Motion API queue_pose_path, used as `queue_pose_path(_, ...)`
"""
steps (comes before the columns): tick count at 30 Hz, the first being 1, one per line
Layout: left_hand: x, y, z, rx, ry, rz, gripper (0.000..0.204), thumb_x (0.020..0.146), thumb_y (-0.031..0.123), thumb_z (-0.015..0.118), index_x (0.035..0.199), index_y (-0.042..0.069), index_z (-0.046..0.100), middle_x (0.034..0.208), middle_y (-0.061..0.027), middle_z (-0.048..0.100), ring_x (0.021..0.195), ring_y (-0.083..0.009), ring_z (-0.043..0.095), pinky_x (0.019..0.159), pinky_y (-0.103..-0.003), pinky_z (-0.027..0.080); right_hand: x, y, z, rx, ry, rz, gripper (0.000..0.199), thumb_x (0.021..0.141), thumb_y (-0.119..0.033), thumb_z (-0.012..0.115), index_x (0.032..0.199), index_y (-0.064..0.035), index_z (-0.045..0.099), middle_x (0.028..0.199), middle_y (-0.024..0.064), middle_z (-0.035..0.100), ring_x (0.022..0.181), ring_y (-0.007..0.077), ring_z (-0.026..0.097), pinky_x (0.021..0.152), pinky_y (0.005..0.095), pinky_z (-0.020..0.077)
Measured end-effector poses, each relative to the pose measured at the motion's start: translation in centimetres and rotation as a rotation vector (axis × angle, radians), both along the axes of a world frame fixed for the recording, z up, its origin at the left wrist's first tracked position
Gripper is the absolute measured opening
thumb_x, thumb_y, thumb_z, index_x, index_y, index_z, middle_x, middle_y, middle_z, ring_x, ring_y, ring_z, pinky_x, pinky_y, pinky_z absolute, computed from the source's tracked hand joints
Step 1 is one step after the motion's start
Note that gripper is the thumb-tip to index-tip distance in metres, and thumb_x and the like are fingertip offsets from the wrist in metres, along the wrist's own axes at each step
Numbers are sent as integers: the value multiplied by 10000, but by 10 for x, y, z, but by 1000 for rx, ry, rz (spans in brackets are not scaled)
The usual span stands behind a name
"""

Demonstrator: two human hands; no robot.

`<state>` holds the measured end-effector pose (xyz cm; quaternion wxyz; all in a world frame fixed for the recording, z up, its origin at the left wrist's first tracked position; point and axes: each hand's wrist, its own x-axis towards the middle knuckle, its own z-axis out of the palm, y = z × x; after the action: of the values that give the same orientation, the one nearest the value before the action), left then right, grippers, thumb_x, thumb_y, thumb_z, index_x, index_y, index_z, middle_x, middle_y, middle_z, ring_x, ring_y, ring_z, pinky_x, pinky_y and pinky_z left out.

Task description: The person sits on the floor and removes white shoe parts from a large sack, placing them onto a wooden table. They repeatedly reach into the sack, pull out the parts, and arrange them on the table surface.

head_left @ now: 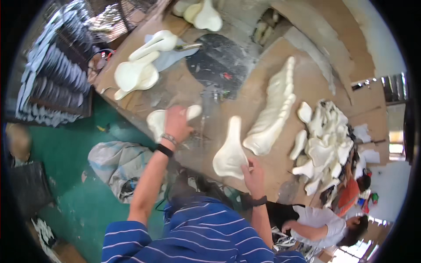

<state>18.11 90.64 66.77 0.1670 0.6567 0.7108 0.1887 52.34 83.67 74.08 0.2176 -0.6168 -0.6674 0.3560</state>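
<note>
A cream bicycle saddle pad (155,122) lies near the table's left front edge. My left hand (176,122) reaches across its middle with the fingers closed over it, and its narrow nose shows past the hand. Another cream saddle pad (230,158) lies in front of me with its nose pointing away. At the right edge of its wide end, my right hand (254,175) grips with thumb and fingers. Just right of that pad, a long row of nested saddle pads (272,109) leans along the table.
A loose heap of saddle pads (324,149) covers the table's right side. More pads (136,74) lie at the far left beside a dark round patch (217,61). A rack of grey pieces (57,74) and a pale sack (125,166) stand left. A person (315,223) works at right.
</note>
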Motion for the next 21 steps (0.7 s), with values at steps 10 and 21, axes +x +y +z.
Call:
queue_pose_path(10,8,14,-12,-18,248,2,547,648,262,812,1117,83,595,1088,-127,661,1092,-315,613,885,-483,453,119,14,-146,62,-80,-493,432,918,-166,679,1294,24,583,1173,230,678,1085,351,664,950,428,506)
queue_pose_path(21,11,34,-78,-399,460,116,684,699,269,788,1280,47,503,1182,-161,688,1132,-345,654,1004,-513,456,121,-31,-148,79,-86,-471,556,886,-90,664,1405,23,499,1261,219,640,1058,344,645,946,433,507)
